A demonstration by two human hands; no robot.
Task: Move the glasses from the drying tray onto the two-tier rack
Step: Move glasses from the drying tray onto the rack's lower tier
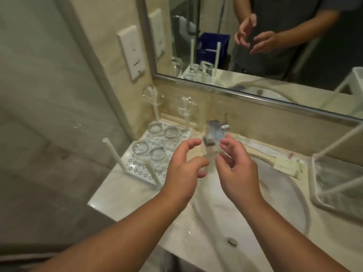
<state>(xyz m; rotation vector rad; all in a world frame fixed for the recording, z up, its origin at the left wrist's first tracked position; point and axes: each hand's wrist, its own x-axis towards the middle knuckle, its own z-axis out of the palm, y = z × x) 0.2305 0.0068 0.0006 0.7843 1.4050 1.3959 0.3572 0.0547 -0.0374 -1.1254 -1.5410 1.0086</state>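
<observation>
Four clear glasses stand upside down in a cluster on a white perforated shelf (pixel 137 170) with upright white posts, at the counter's left end: two at the back (pixel 155 128) (pixel 171 133) and two at the front (pixel 140 148) (pixel 158 155). A second stand with white posts and a frosted, clear-walled tray (pixel 314 201) sits at the right edge and holds no glasses. My left hand (pixel 184 169) and my right hand (pixel 235 165) hover side by side over the basin, just right of the glasses. Their fingers are loosely curled and hold nothing.
A chrome faucet (pixel 214 130) stands right behind my fingertips, and the white basin (pixel 275 203) lies below my hands. A small card (pixel 286 165) lies on the counter right of the faucet. A mirror (pixel 255 46) runs along the back wall, and a wall socket (pixel 131 52) is on the left.
</observation>
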